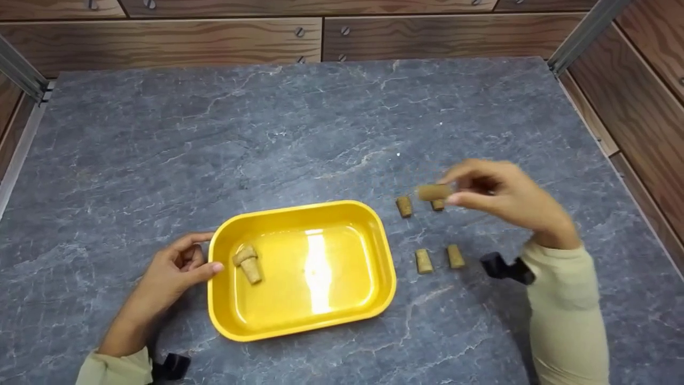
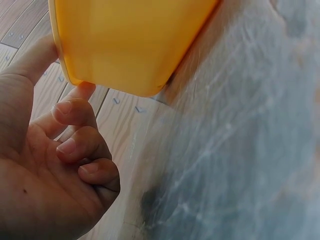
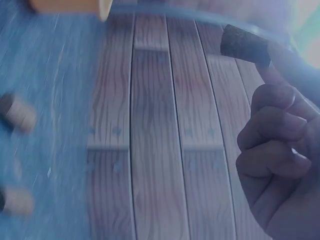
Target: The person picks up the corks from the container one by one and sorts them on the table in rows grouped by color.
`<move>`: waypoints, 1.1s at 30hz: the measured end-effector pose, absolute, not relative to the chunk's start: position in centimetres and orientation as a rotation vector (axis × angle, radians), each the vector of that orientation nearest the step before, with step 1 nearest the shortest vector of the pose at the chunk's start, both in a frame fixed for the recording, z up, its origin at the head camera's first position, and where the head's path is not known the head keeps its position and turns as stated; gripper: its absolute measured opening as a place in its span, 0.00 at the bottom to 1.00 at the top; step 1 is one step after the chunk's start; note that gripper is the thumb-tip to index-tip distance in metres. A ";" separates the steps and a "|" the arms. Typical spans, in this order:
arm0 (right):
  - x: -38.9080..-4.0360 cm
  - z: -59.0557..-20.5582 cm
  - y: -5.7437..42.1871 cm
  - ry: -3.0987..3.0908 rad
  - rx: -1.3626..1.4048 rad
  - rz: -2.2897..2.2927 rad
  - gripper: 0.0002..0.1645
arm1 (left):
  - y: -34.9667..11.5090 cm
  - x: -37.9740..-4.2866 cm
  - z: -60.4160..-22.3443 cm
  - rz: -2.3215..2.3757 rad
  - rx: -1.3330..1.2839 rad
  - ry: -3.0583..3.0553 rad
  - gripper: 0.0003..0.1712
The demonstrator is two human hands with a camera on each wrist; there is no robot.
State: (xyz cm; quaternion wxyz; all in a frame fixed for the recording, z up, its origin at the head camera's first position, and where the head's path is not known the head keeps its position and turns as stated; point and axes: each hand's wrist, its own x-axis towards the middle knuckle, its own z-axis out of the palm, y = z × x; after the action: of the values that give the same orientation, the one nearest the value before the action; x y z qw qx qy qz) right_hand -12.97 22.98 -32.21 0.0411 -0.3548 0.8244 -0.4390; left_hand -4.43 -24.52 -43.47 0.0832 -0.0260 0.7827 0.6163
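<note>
While the left hand pinches the yellow tray's rim, the right hand pinches a cork

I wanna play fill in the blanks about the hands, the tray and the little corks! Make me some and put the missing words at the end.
1. The tray pinched by the left hand is coloured ____.
2. The right hand holds a cork between a finger and the ____.
3. The number of corks lying on the table outside the tray is ____.
4. The corks inside the tray lie nearer the ____ hand.

Missing words: yellow; thumb; four; left
</note>
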 end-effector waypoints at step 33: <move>-15.4 -38.3 34.3 2.859 -0.276 -0.766 0.14 | -24.5 -4.4 -43.3 1.831 -0.082 2.352 0.25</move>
State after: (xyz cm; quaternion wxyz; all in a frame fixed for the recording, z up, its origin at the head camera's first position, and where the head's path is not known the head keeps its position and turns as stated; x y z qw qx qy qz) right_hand -15.39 34.28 -38.32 0.0844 -0.0927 0.9583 -0.2567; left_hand -4.39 -24.51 -43.34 0.0797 -0.0273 0.7863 0.6120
